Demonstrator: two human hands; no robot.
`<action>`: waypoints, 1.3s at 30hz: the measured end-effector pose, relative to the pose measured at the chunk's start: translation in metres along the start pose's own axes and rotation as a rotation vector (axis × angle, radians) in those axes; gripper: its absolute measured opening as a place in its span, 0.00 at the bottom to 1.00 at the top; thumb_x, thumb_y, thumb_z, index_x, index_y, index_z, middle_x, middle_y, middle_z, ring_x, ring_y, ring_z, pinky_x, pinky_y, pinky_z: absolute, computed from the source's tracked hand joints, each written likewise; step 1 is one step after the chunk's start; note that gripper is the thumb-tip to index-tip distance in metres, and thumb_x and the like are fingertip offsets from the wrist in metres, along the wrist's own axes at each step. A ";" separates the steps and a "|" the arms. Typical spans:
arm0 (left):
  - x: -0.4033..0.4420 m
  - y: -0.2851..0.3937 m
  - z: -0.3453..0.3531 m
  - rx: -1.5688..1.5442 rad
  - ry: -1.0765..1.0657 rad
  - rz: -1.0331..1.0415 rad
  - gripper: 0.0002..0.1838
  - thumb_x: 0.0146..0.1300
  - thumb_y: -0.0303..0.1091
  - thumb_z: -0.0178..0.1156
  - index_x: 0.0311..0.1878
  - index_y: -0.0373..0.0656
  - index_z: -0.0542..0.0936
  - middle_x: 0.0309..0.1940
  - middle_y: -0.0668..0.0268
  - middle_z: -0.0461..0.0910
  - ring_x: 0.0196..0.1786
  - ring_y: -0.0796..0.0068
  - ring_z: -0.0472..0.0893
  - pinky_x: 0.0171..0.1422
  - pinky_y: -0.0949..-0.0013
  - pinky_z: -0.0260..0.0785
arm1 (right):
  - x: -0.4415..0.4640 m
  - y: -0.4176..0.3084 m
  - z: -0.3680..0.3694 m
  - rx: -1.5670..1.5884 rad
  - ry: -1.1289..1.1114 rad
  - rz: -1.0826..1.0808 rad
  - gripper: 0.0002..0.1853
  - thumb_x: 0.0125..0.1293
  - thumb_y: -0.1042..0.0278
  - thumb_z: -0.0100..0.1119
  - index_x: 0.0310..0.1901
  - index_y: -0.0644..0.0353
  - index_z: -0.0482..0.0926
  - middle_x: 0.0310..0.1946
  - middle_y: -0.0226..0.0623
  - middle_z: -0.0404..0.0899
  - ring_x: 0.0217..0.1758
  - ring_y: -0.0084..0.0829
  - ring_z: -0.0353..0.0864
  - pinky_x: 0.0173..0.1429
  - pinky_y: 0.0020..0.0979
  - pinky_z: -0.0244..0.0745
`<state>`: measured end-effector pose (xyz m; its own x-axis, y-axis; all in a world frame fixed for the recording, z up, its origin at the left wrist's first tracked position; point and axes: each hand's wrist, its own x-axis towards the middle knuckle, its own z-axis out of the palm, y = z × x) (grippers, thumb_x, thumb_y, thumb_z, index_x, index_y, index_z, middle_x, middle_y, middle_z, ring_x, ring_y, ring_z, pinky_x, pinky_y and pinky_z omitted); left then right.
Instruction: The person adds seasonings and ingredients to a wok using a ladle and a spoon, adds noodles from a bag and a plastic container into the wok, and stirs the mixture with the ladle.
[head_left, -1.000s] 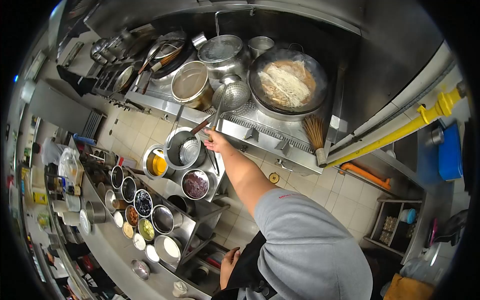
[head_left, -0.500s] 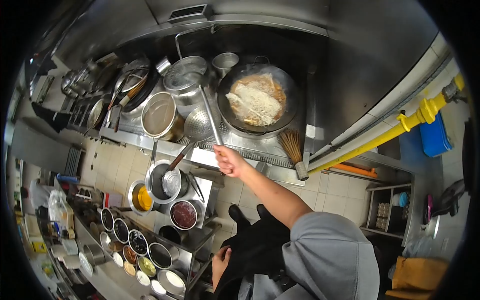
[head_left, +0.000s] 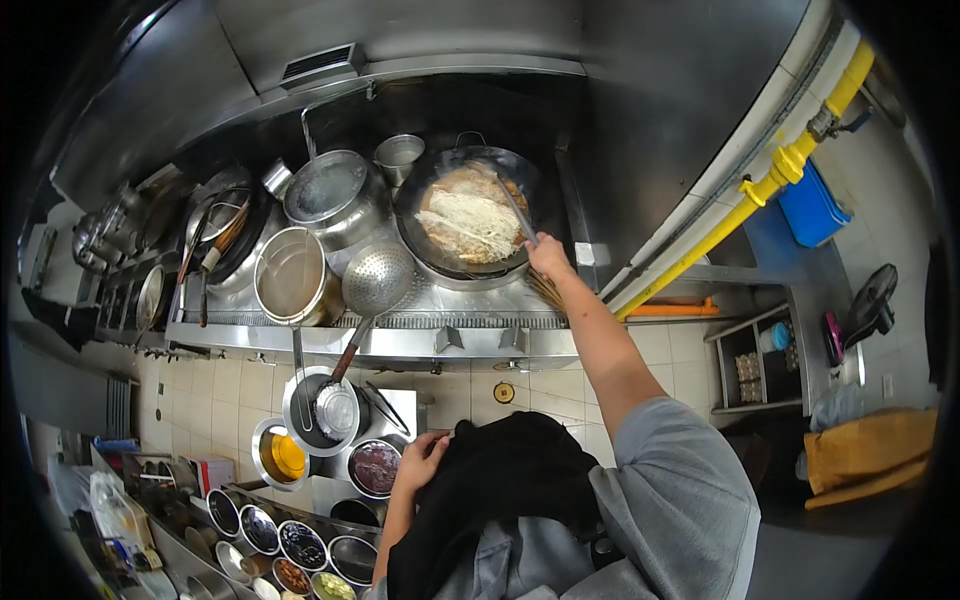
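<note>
My right hand (head_left: 549,258) is closed round the handle of a long metal wok utensil (head_left: 515,208). Its far end reaches into the food and its head cannot be made out. Pale, stringy noodle-like food (head_left: 468,222) lies in brownish liquid inside a dark wok (head_left: 533,172) on the stove. Below the counter edge, my left hand (head_left: 424,459) hangs loosely open by my black apron (head_left: 490,480), with nothing visible in it. Closest to it stands a metal pot of dark red contents (head_left: 376,468). A wooden-handled perforated skimmer (head_left: 378,280) rests left of the wok.
Left of the wok are a lidded pot (head_left: 335,205), a deep strainer pot (head_left: 291,277) and a small metal pot (head_left: 399,154). A bamboo brush (head_left: 545,290) lies under my right forearm. Several seasoning containers (head_left: 303,545) stand lower left. A yellow pipe (head_left: 745,207) runs along the right wall.
My right hand has moved up and right, bringing the utensil's far end from above the pots on the left into the wok. My left hand has risen beside the apron. The view has shifted.
</note>
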<state>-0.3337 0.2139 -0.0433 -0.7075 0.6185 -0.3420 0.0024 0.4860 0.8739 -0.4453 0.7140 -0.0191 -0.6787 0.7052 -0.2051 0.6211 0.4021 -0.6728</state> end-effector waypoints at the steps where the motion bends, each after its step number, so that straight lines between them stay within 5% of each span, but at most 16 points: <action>1: 0.003 0.004 -0.006 0.037 -0.025 0.044 0.19 0.73 0.45 0.62 0.55 0.40 0.84 0.45 0.52 0.87 0.48 0.63 0.86 0.55 0.65 0.76 | -0.015 -0.005 0.005 0.066 -0.049 0.055 0.21 0.75 0.55 0.57 0.58 0.65 0.76 0.24 0.48 0.82 0.15 0.36 0.79 0.18 0.39 0.74; 6: 0.021 -0.011 -0.022 -0.045 -0.112 0.062 0.20 0.73 0.46 0.61 0.56 0.39 0.84 0.46 0.53 0.86 0.50 0.63 0.86 0.57 0.64 0.75 | -0.071 -0.016 -0.015 0.063 -0.140 0.030 0.19 0.77 0.55 0.54 0.58 0.61 0.79 0.15 0.34 0.72 0.09 0.27 0.70 0.14 0.35 0.64; 9: 0.027 -0.007 -0.030 -0.006 -0.149 0.080 0.21 0.73 0.47 0.61 0.57 0.39 0.83 0.46 0.54 0.86 0.50 0.63 0.85 0.58 0.64 0.75 | -0.131 -0.034 -0.029 0.164 -0.002 0.020 0.22 0.77 0.54 0.54 0.55 0.68 0.79 0.20 0.45 0.78 0.10 0.34 0.74 0.18 0.39 0.70; 15: 0.043 0.003 -0.029 0.032 -0.282 0.107 0.22 0.73 0.48 0.59 0.57 0.40 0.83 0.49 0.52 0.86 0.52 0.58 0.86 0.58 0.61 0.77 | -0.112 0.002 0.004 0.522 -0.225 0.207 0.27 0.78 0.50 0.51 0.69 0.59 0.71 0.18 0.27 0.66 0.08 0.21 0.62 0.12 0.29 0.59; 18: 0.052 0.007 -0.025 0.045 -0.290 0.171 0.21 0.73 0.47 0.61 0.57 0.40 0.83 0.49 0.52 0.86 0.52 0.56 0.86 0.57 0.60 0.78 | -0.093 -0.003 0.016 0.328 -0.234 0.171 0.28 0.78 0.50 0.52 0.71 0.59 0.70 0.18 0.33 0.72 0.09 0.24 0.67 0.13 0.31 0.63; 20: 0.052 0.009 -0.025 0.031 -0.295 0.176 0.20 0.73 0.45 0.62 0.57 0.39 0.83 0.46 0.54 0.87 0.49 0.59 0.87 0.55 0.62 0.78 | -0.102 -0.023 0.024 -0.030 0.100 -0.056 0.27 0.77 0.51 0.53 0.70 0.58 0.72 0.19 0.41 0.79 0.10 0.30 0.73 0.15 0.35 0.69; 25: 0.052 -0.017 -0.012 -0.092 -0.312 0.194 0.18 0.73 0.44 0.61 0.56 0.42 0.84 0.44 0.57 0.88 0.47 0.65 0.86 0.52 0.64 0.77 | -0.129 -0.033 0.031 0.034 0.026 0.064 0.24 0.76 0.53 0.53 0.66 0.58 0.76 0.20 0.47 0.80 0.11 0.38 0.75 0.20 0.41 0.73; 27: 0.050 -0.013 -0.011 -0.017 -0.335 0.217 0.18 0.73 0.44 0.61 0.56 0.42 0.84 0.45 0.57 0.87 0.47 0.66 0.86 0.52 0.65 0.77 | -0.115 -0.029 0.036 0.004 -0.057 0.048 0.20 0.76 0.56 0.51 0.59 0.61 0.80 0.30 0.52 0.85 0.16 0.41 0.81 0.23 0.42 0.77; 32: 0.036 -0.006 -0.017 -0.075 -0.329 0.161 0.18 0.73 0.44 0.61 0.56 0.42 0.84 0.44 0.58 0.87 0.47 0.68 0.86 0.52 0.66 0.76 | -0.112 -0.007 0.057 -0.061 0.278 -0.254 0.16 0.76 0.56 0.53 0.51 0.60 0.79 0.21 0.51 0.80 0.12 0.42 0.77 0.19 0.42 0.72; 34: 0.043 -0.019 -0.015 -0.095 -0.305 0.158 0.17 0.73 0.44 0.62 0.56 0.42 0.84 0.45 0.59 0.87 0.46 0.68 0.85 0.52 0.67 0.76 | -0.138 -0.022 0.046 0.048 0.064 0.072 0.18 0.77 0.55 0.53 0.56 0.60 0.78 0.17 0.44 0.76 0.10 0.37 0.74 0.16 0.39 0.68; 39: 0.046 -0.028 -0.015 -0.090 -0.338 0.157 0.16 0.73 0.42 0.62 0.56 0.42 0.84 0.43 0.60 0.87 0.42 0.71 0.84 0.52 0.68 0.75 | -0.141 -0.028 0.014 0.306 -0.194 0.165 0.24 0.78 0.53 0.53 0.67 0.60 0.73 0.14 0.27 0.65 0.09 0.22 0.62 0.12 0.30 0.59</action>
<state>-0.3768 0.2189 -0.0782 -0.4305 0.8571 -0.2829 0.0193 0.3221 0.9465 -0.3722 0.5956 0.0186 -0.6589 0.6107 -0.4392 0.6024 0.0788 -0.7943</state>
